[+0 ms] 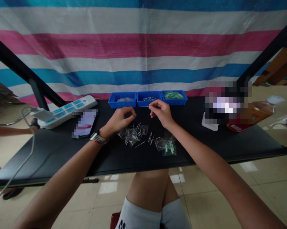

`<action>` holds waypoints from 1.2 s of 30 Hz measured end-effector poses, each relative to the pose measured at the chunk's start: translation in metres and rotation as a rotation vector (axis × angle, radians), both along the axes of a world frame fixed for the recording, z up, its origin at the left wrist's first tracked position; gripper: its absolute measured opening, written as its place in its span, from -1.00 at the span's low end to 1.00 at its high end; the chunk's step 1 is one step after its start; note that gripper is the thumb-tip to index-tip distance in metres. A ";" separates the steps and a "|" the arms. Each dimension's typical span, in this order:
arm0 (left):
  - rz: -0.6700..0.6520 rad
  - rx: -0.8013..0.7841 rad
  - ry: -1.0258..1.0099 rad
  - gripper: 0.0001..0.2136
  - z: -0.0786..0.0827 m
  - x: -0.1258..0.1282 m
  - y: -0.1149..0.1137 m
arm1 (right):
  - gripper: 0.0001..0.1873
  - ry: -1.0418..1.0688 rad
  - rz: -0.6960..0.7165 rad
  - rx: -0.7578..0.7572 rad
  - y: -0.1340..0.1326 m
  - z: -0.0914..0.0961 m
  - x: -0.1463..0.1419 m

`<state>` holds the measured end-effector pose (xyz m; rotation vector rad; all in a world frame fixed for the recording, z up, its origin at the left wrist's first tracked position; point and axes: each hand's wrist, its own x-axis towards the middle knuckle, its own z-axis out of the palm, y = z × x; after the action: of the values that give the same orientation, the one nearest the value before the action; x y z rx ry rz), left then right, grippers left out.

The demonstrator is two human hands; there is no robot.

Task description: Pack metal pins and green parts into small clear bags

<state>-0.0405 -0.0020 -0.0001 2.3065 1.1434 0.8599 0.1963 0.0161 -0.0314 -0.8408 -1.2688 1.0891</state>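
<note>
My right hand [161, 112] is pinched around a thin metal pin [145, 106], which points left in front of the middle blue bin [141, 103]. My left hand [122, 119] is closed with thumb and forefinger tips together; whether anything is between them I cannot make out. Below the left hand lie small clear bags [133, 137] mixed with loose metal pins. More silvery pins [151, 138] are scattered between the two arms. Near my right wrist rest another clear bag [159, 144] and a green bag [169, 149] with pale pieces on it.
The left blue bin [111, 102] holds clear bags, the right one [180, 102] green bags. On the left are a power strip [68, 109] with a cable and a phone [85, 123]. A bottle [260, 113] and a white object [209, 124] stand right. Another person's arm [13, 130] shows far left.
</note>
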 end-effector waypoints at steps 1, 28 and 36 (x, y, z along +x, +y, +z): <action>-0.035 0.001 0.041 -0.80 -0.001 0.000 0.000 | -0.78 0.002 -0.061 0.005 0.004 -0.001 0.002; -0.076 -0.178 -0.253 -0.73 -0.014 0.009 0.003 | -0.87 -0.412 -0.142 0.284 0.015 0.001 0.019; -0.004 -0.264 -0.525 -0.66 -0.007 0.014 0.003 | -0.88 -0.358 0.208 0.202 -0.017 0.004 -0.007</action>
<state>-0.0262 0.0009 -0.0075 1.7257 0.9479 1.1466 0.1890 -0.0010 -0.0274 -0.7832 -1.7676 0.9771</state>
